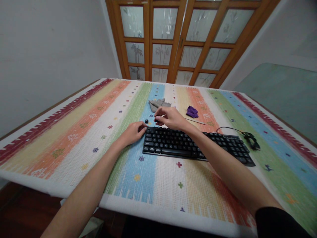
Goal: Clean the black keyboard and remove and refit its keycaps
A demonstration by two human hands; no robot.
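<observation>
Just beyond the far-left corner of the long black plastic keyboard, laid crosswise, sits 1 loose square black keycap, nearer the left hand, its hold unclear to me, while the right hand pinches a small dark piece.

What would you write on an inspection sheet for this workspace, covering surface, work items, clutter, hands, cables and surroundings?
Surface: striped tablecloth, patterned with small motifs.
Job's things: black keyboard, lying flat; loose black keycap beyond its far-left corner.
Clutter: grey cloth, purple cloth and thin stick, all beyond the keyboard.
Hands: left hand at the keyboard's far-left corner; right hand near its far edge, apparently pinching a small dark piece.
Cables: black cable, bundled beside the keyboard's right end.
Surroundings: wooden doors with glass panes; pale wall.
</observation>
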